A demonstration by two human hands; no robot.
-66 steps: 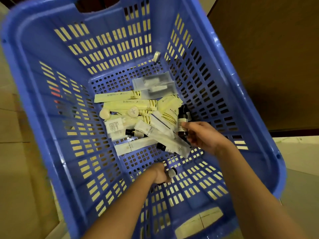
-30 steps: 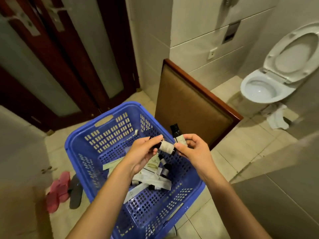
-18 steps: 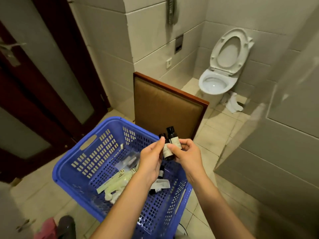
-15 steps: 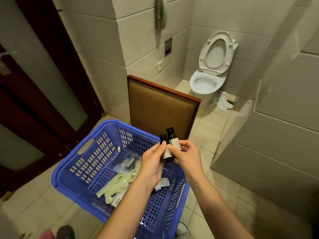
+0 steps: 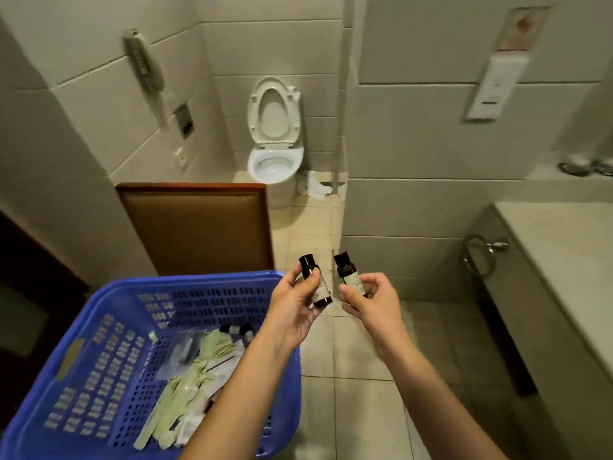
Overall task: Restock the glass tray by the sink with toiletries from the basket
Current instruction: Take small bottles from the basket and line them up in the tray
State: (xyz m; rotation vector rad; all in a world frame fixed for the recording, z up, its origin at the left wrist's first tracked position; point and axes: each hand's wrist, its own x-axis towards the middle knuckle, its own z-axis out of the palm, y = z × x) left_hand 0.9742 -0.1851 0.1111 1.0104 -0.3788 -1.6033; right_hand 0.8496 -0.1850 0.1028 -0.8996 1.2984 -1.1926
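My left hand grips a small dark bottle with a pale label and black cap, held upright. My right hand pinches a second dark bottle of the same kind, a short gap apart from the first. Both hands hover above the floor, just right of the blue plastic basket. The basket holds several pale sachets, packets and small bottles. The counter lies at the right; no glass tray shows plainly, only blurred round dishes on a ledge far right.
A brown padded panel leans against the wall behind the basket. The toilet with its lid up stands at the back, crumpled paper beside it. A towel ring hangs on the counter's side. A wall phone is at upper left.
Both hands lifted bottles out of the basket, brought them together, then drew them apart, one bottle in each. The view swung right, from the basket toward the toilet and counter.
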